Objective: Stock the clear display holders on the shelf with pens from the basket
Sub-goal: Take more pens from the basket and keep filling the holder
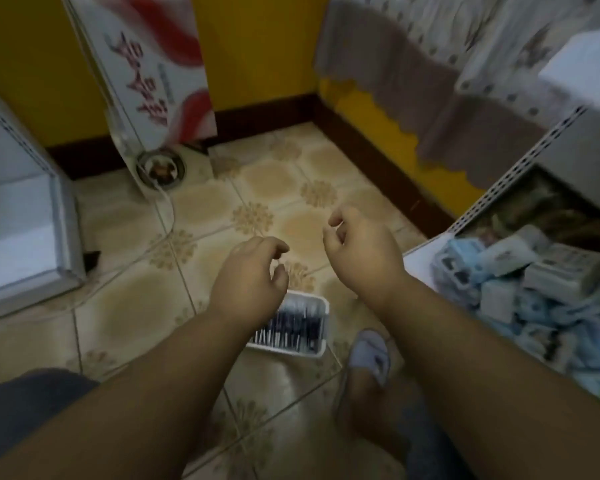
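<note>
Both hands hover empty with fingers loosely curled, the left hand [248,275] directly above a white basket [321,351] of dark pens [291,325] on the floor, the right hand [362,252] just beside; pens look light, stiff, slippery, best pinched mid-barrel.

Small retail shop, prob. stationery/general goods. Evidence: grey metal shelving [520,174] w/ perforated uprights at right, its low shelf piled w/ small packaged items [520,278] in pale blue and white wrappers, stacked loosely to the front edge. Another white metal shelf unit [25,230] at left edge. Printed banner [146,64] w/ red lettering leans in the yellow wall corner. Patterned floor tiles [257,188], dark skirting. White basket [291,327] of pens sits on the floor between the units. Frame blurry; package labels unreadable.
</note>
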A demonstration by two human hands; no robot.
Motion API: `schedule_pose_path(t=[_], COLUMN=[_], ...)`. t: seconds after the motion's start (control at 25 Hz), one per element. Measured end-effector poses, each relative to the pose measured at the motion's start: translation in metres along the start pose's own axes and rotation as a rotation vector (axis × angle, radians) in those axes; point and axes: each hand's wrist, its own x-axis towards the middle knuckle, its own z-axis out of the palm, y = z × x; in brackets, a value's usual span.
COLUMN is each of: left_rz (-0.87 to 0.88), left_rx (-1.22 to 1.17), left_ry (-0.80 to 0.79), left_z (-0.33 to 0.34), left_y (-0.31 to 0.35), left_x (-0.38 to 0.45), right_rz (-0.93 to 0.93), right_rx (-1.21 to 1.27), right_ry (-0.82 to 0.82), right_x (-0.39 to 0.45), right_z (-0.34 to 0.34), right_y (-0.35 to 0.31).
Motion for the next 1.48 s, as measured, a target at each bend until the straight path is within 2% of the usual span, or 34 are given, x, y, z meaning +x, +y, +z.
schedule_pose_path(t=[0.12, 0.24, 0.44, 0.6, 0.76, 0.92, 1.08, 1.24, 1.36, 1.48], left_rz=[-0.132, -0.264, -0.821, -1.073, -1.060, -1.098, -1.017, -0.920, -0.884, -0.901], left_rx=[-0.032, -0.070, -0.181, -0.128, 0.107, 0.134, 0.094, -0.031, -0.064, -0.133], left_ry=[-0.140, -0.210, -0.341, -0.394, -0.538, -0.413, -0.436, -0.392, -0.355, -0.323], left_z=[0.058, 0.107, 0.183, 0.232, 0.270, 0.292, 0.298, 0.291, 0.279, 0.263], left_y=[-0.046, -0.086, -0.154, -0.189, -0.183, -0.194, -0.215, -0.219, -0.215, -0.209], left_x=[0.020, 0.032, 0.036, 0.038, 0.044, 0.042, 0.033, 0.035, 0.033, 0.038], right_rz=[0.077, 0.169, 0.251, 0.307, 0.309, 0.363, 0.396, 0.417, 0.428, 0.382], right_rx=[-0.019, 0.000, 0.015, 0.045, 0.030, 0.033, 0.011, -0.047, -0.229, -0.275], right_ry=[-0.165, -0.315, -0.518, -0.629, -0.668, -0.632, -0.636, -0.659, -0.756, -0.863], right_x=[0.023, 0.030, 0.015, 0.009, 0.012, 0.013, 0.016, 0.016, 0.018, 0.018], right_z=[0.070, 0.133, 0.226, 0.275, 0.302, 0.308, 0.315, 0.327, 0.336, 0.353], right_y=[0.046, 0.086, 0.136, 0.155, 0.161, 0.173, 0.183, 0.179, 0.167, 0.156])
